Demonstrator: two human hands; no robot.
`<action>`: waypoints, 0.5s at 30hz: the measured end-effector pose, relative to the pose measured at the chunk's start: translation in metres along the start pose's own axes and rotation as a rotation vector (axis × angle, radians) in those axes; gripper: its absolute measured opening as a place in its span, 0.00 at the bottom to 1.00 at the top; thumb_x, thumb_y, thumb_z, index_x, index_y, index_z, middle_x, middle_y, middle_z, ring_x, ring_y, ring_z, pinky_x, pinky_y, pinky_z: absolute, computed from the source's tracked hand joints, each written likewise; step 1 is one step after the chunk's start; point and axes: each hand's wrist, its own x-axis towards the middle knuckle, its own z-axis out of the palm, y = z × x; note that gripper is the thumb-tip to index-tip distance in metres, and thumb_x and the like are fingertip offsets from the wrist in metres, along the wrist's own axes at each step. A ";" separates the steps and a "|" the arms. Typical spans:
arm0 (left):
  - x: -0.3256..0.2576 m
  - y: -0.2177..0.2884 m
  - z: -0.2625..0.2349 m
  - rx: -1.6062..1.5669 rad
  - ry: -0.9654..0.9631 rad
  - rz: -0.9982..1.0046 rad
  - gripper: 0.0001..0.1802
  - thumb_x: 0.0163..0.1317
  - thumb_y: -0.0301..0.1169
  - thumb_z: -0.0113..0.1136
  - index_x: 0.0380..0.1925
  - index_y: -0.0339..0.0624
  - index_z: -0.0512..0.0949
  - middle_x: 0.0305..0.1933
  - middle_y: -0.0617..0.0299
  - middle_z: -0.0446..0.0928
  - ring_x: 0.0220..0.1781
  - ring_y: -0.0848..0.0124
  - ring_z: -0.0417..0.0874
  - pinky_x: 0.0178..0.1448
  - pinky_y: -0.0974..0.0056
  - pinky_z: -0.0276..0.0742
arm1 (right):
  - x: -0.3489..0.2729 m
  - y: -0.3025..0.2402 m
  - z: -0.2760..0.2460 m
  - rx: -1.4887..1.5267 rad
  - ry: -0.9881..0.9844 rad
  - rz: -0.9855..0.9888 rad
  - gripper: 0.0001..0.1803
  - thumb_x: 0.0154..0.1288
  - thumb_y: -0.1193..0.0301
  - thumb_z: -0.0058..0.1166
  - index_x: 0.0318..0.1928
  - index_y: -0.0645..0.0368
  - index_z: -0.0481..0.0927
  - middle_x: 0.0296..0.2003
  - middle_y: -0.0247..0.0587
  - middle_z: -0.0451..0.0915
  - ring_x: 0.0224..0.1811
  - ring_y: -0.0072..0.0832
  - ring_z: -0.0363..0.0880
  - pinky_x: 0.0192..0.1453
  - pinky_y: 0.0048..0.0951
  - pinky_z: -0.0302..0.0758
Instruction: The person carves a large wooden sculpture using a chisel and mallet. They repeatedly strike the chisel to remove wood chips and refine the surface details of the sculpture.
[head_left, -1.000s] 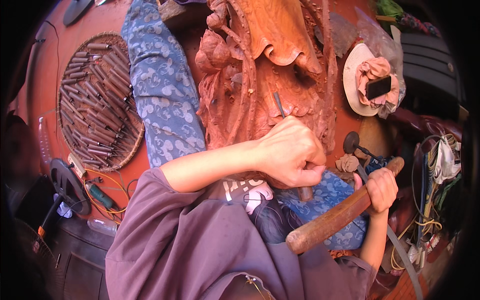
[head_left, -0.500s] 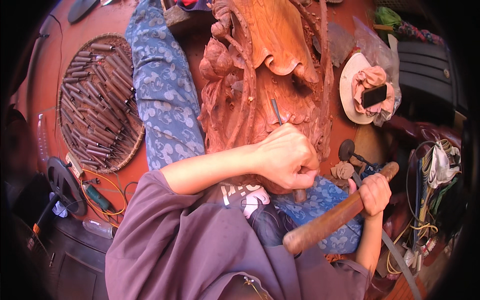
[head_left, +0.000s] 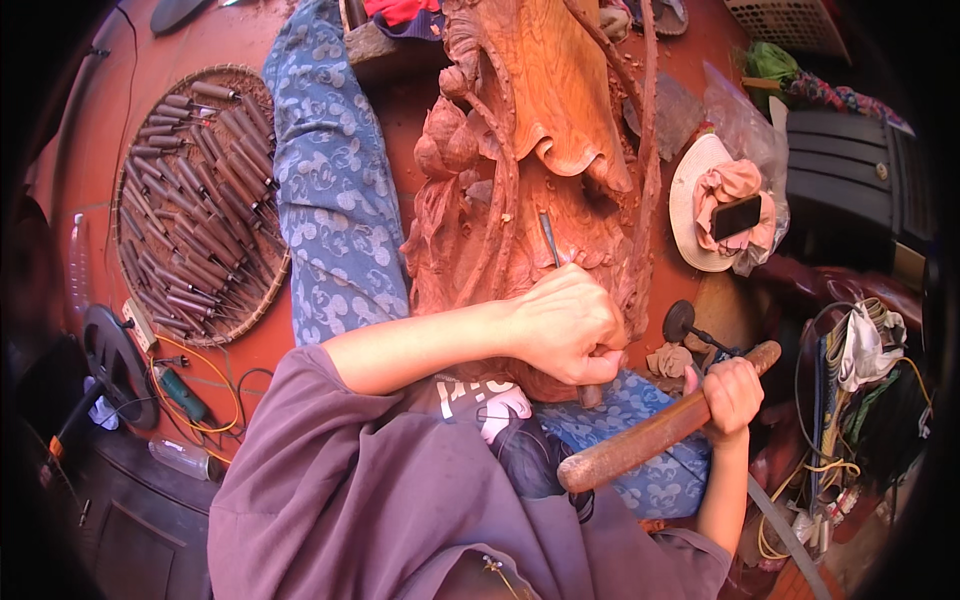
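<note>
My left hand (head_left: 565,325) is closed in a fist round the handle of a chisel (head_left: 549,238). The metal blade sticks out beyond the knuckles and points at a reddish wood carving (head_left: 460,230) with stems, buds and a broad draped leaf. The wooden butt of the handle shows below the fist. Whether the tip touches the wood is hard to tell. On the right, my right hand (head_left: 733,398) grips a round wooden club (head_left: 650,440) near its upper end. The club slants down to the left, its thick end apart from the chisel handle.
A round woven tray (head_left: 130,290) of wooden-handled chisels lies on the red floor at left. My patterned trouser legs flank the carving. At right are a pale hat (head_left: 690,205) with a phone (head_left: 736,217) on it, and bundled cords and cloths. A green power tool (head_left: 182,394) lies lower left.
The view has shifted slightly, so the carving sits a little lower. Both hands keep their grips on the chisel and club, with the club barely moved relative to the left hand.
</note>
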 end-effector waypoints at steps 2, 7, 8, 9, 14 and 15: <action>-0.001 0.002 -0.002 0.016 -0.016 -0.016 0.11 0.43 0.33 0.59 0.10 0.41 0.70 0.14 0.56 0.68 0.20 0.54 0.75 0.24 0.53 0.67 | 0.003 -0.002 0.000 -0.012 -0.076 0.046 0.15 0.45 0.76 0.71 0.29 0.62 0.75 0.24 0.42 0.75 0.25 0.39 0.76 0.31 0.36 0.74; -0.003 0.008 0.004 0.148 0.081 0.143 0.13 0.46 0.34 0.60 0.11 0.42 0.71 0.16 0.57 0.70 0.23 0.55 0.77 0.27 0.54 0.71 | 0.007 -0.004 -0.004 0.007 0.007 0.071 0.16 0.45 0.77 0.71 0.30 0.62 0.74 0.23 0.42 0.74 0.24 0.38 0.76 0.30 0.36 0.74; -0.004 0.012 0.005 0.102 0.075 0.154 0.13 0.47 0.34 0.60 0.11 0.42 0.71 0.16 0.57 0.71 0.23 0.55 0.77 0.28 0.54 0.72 | 0.008 -0.004 -0.003 0.024 0.027 0.070 0.16 0.45 0.77 0.71 0.30 0.62 0.74 0.23 0.42 0.74 0.24 0.38 0.76 0.30 0.36 0.74; -0.005 0.011 0.008 0.082 0.048 0.154 0.13 0.47 0.34 0.60 0.11 0.41 0.71 0.16 0.57 0.70 0.23 0.55 0.77 0.28 0.54 0.72 | 0.010 -0.004 -0.003 0.025 0.031 0.070 0.16 0.45 0.77 0.71 0.30 0.62 0.74 0.23 0.41 0.75 0.24 0.38 0.76 0.30 0.36 0.74; -0.010 0.005 0.014 -0.004 0.001 0.147 0.14 0.47 0.33 0.59 0.09 0.41 0.70 0.15 0.55 0.69 0.22 0.53 0.75 0.29 0.53 0.71 | 0.016 -0.006 -0.006 -0.005 0.041 0.055 0.16 0.45 0.76 0.72 0.30 0.61 0.75 0.22 0.41 0.75 0.24 0.38 0.76 0.32 0.35 0.75; -0.010 0.005 0.012 -0.013 0.009 0.142 0.14 0.47 0.33 0.59 0.09 0.41 0.69 0.15 0.55 0.69 0.21 0.53 0.75 0.29 0.53 0.71 | 0.016 -0.006 -0.006 -0.005 0.033 0.048 0.16 0.45 0.76 0.72 0.30 0.61 0.75 0.22 0.40 0.75 0.25 0.38 0.77 0.32 0.35 0.75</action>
